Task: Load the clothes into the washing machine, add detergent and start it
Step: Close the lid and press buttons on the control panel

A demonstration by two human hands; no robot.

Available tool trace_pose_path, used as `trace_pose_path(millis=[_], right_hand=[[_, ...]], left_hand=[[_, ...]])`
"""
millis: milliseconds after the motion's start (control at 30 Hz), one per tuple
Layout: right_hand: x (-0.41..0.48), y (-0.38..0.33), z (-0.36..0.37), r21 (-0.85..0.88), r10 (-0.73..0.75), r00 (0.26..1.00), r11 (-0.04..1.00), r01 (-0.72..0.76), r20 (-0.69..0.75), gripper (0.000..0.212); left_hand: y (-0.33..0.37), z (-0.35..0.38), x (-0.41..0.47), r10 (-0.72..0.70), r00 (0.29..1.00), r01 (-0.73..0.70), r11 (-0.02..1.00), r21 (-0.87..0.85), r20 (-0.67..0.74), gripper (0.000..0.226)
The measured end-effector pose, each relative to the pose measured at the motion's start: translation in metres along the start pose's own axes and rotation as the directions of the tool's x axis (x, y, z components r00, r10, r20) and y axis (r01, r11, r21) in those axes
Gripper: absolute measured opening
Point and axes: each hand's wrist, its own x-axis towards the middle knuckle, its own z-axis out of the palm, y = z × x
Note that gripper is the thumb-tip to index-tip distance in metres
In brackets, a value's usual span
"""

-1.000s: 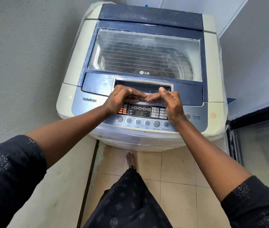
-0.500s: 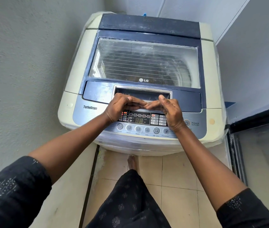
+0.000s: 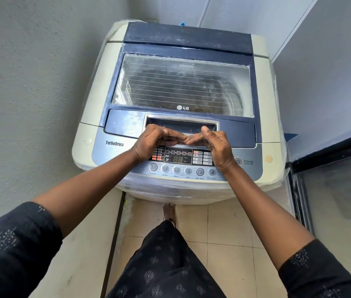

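Left hand [image 3: 152, 141] and right hand [image 3: 216, 145] hook curled fingers on the front edge of the washing machine's [image 3: 96, 97] closed lid [image 3: 181, 82], apparently ready to lift it up and back for loading.

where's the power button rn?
Head view: the power button sits at the right end of the control panel, just right of the wrist of the right hand and left of its POWER label.

A grey, rough-plastered wall [image 3: 30, 82] stands on the left, with a low beige ledge [image 3: 84, 244] along its foot. Beige floor tiles [image 3: 224, 229] lie below. On the right is a dark-framed glass door [image 3: 342, 190]. In the far corner sits a small blue object [image 3: 182, 24], possibly a clip.
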Motion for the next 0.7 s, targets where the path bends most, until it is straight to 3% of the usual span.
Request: trace_pose_path(millis=[267,467,700], right_hand=[[0.006,-0.013,-0.007,0.025,0.157,0.979,0.987,-0.162,0.132,0.055],[0.009,-0.014,-0.011,-0.011,0.158,0.974,0.987,-0.159,0.162,0.055],[0.007,-0.008,-0.009,-0.002,0.119,0.983,0.993,-0.120,0.140,0.050]], left_hand=[[0.009,-0.005,0.001,-0.129,0.987,0.135,0.989,-0.056,0.097,0.047],[0.010,-0.013,0.007,-0.181,0.964,0.199,0.977,-0.076,0.194,0.052],[0.004,-0.016,0.006,-0.152,0.965,0.168,0.984,-0.060,0.213,0.050]])
